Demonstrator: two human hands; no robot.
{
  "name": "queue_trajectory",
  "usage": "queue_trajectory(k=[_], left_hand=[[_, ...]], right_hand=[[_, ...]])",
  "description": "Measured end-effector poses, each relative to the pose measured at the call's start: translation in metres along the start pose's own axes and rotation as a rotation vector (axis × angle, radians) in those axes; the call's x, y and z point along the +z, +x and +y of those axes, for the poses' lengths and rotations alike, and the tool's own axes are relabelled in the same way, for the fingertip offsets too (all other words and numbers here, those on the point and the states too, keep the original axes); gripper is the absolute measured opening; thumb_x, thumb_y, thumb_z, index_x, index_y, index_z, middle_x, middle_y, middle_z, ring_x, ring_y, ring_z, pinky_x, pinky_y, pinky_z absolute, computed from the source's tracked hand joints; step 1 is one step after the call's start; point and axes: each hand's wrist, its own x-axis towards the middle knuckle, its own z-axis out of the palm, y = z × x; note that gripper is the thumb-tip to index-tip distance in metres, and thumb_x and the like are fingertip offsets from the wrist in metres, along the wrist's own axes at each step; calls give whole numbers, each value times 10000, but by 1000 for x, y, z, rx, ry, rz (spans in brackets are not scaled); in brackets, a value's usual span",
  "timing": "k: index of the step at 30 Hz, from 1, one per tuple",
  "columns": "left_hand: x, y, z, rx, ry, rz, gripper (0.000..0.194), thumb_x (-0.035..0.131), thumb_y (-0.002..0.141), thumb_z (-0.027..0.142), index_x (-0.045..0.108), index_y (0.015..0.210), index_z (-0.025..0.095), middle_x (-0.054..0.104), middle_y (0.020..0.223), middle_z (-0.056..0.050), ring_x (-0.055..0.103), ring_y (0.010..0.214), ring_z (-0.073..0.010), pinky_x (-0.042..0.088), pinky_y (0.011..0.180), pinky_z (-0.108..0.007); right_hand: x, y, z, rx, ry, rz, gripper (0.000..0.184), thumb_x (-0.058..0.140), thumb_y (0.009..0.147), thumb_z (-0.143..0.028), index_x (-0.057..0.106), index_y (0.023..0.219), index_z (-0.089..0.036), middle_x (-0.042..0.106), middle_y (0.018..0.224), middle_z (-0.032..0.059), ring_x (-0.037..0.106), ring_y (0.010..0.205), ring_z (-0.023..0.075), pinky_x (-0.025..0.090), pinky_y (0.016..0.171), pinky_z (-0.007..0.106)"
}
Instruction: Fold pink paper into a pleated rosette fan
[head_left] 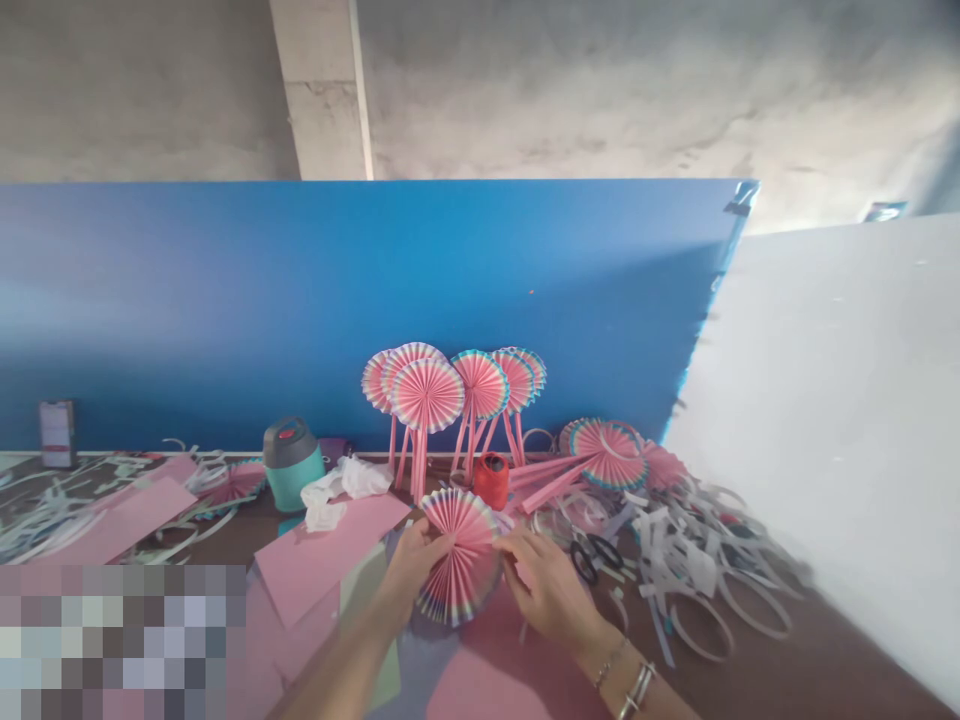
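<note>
A round pleated pink paper fan with a rainbow rim lies spread between both hands over pink sheets. My left hand pinches its left edge with closed fingers. My right hand, with bracelets on the wrist, grips its right edge near the centre. Several finished fans on pink sticks lean upright against the blue board just behind. More fans lie flat at the right.
A red thread spool, teal flask, crumpled white tissue, black scissors and a heap of white paper strips surround the hands. Pink sheets lie left. A white panel walls the right.
</note>
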Motion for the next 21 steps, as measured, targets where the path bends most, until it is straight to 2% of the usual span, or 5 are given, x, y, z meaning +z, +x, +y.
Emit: queue_trajectory(k=[6, 8, 16, 18, 21], left_hand=[[-9, 4, -4, -20, 244, 84, 434, 644, 693, 284, 508, 1076, 130, 662, 832, -62, 628, 747, -179, 464, 718, -280], [-11, 4, -4, -22, 331, 85, 428, 623, 702, 278, 487, 1080, 130, 656, 791, -38, 617, 714, -165, 448, 700, -267], [-20, 12, -12, -17, 634, 145, 605, 547, 716, 226, 385, 1279, 74, 617, 648, 17, 581, 655, -155, 383, 637, -242], [-21, 13, -14, -6, 658, 149, 591, 557, 718, 249, 412, 1267, 84, 605, 629, 27, 576, 634, -148, 378, 614, -234], [-22, 13, -15, 2, 698, 162, 524, 581, 706, 268, 486, 1190, 91, 598, 598, 29, 578, 602, -146, 373, 580, -225]], right_hand=[[-7, 0, 24, 248, -70, 282, 175, 417, 874, -155, 579, 941, -161, 603, 900, 54, 529, 870, 166, 361, 780, 287], [-10, -1, 33, 331, -119, 320, 186, 423, 849, -157, 596, 914, -167, 615, 902, 49, 532, 875, 171, 348, 806, 299], [-20, -3, 48, 597, -286, 135, 277, 442, 882, -317, 655, 770, -179, 642, 896, 45, 544, 895, 195, 282, 793, 322], [-24, -2, 47, 620, -319, 52, 327, 443, 891, -346, 659, 719, -171, 645, 865, 52, 546, 889, 194, 273, 788, 322], [-29, 0, 46, 633, -301, -84, 246, 511, 850, -321, 684, 733, -192, 643, 878, 37, 540, 935, 192, 269, 819, 319]])
